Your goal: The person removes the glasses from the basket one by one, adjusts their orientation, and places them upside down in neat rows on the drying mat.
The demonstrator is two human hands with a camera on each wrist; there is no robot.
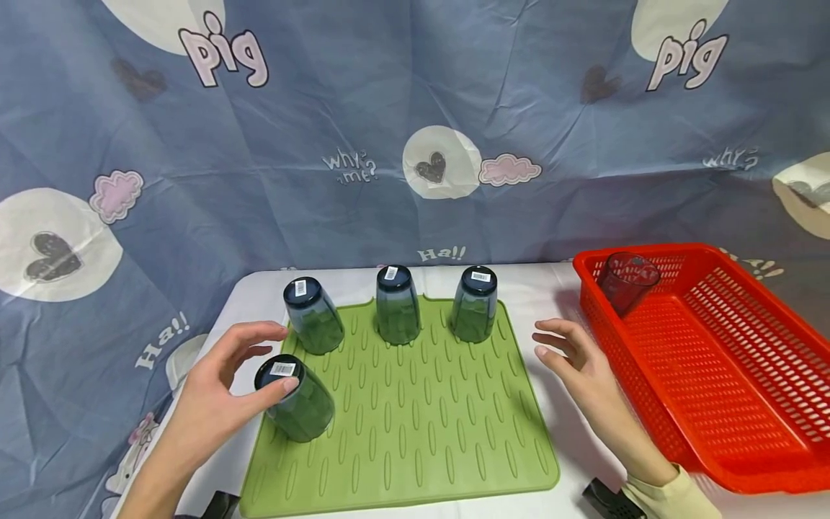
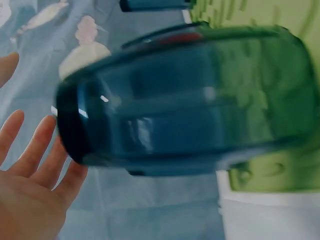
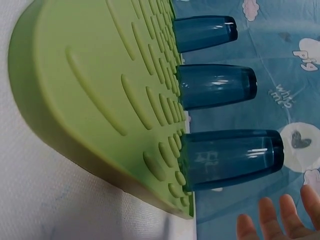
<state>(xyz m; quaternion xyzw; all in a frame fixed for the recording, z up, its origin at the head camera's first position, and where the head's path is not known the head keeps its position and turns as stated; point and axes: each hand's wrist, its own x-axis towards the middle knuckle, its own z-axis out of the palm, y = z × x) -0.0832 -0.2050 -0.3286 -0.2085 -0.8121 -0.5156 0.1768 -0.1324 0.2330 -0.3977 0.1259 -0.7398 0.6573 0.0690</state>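
Observation:
My left hand (image 1: 217, 396) is at the front-left blue drinking glass (image 1: 301, 411), which stands upside down on a green ridged mat (image 1: 421, 440). Thumb and fingers spread about the glass's base end without closing on it; the left wrist view has the fingertips (image 2: 47, 125) beside that end, and contact is hard to tell. Three more upturned glasses, left (image 1: 315, 321), middle (image 1: 398, 310) and right (image 1: 475, 310), line the mat's far side. Between the mat and a red basket, my right hand (image 1: 577, 364) hovers with loosely bent fingers, holding nothing.
The red plastic basket (image 1: 638, 375) stands on the right of the white-covered table (image 1: 551, 432). One clear glass (image 1: 625, 285) leans in its far-left corner. A blue printed cloth (image 1: 363, 108) hangs behind the table.

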